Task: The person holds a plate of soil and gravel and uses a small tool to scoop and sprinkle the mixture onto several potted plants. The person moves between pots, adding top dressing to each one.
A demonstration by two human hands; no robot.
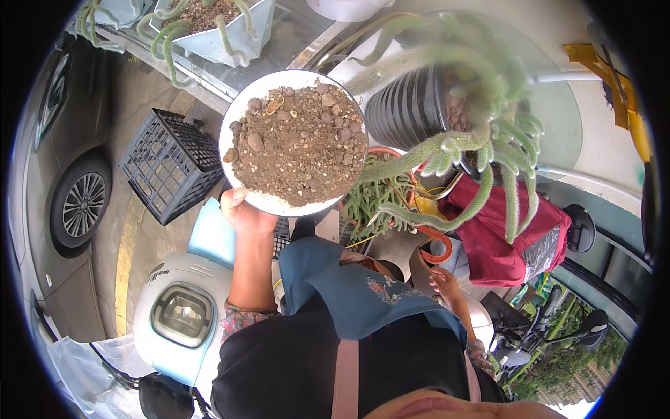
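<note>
My left hand (pixel 248 212) grips the near rim of a round white bowl (pixel 299 201), thumb on the edge and fingers underneath. Brown soil (pixel 298 152) with small stones and round clay pellets fills the bowl. My right hand (pixel 445 284) is low at the right, its fingers partly curled beside the end of an orange curved handle (pixel 437 251); whether it touches or holds anything cannot be told. Right of the bowl, a ribbed black plant pot (pixel 405 107) lies tilted, with long hairy cactus stems (pixel 471 141) spilling out, partly blurred.
A black plastic crate (pixel 172 167) stands on the ground at left, near a parked car (pixel 78 183). A white planter (pixel 230 42) with trailing cactus sits on a glass-topped surface above. Close by are a light blue and white scooter (pixel 178 314), a dark red cover (pixel 497 235) and another potted cactus (pixel 371 199).
</note>
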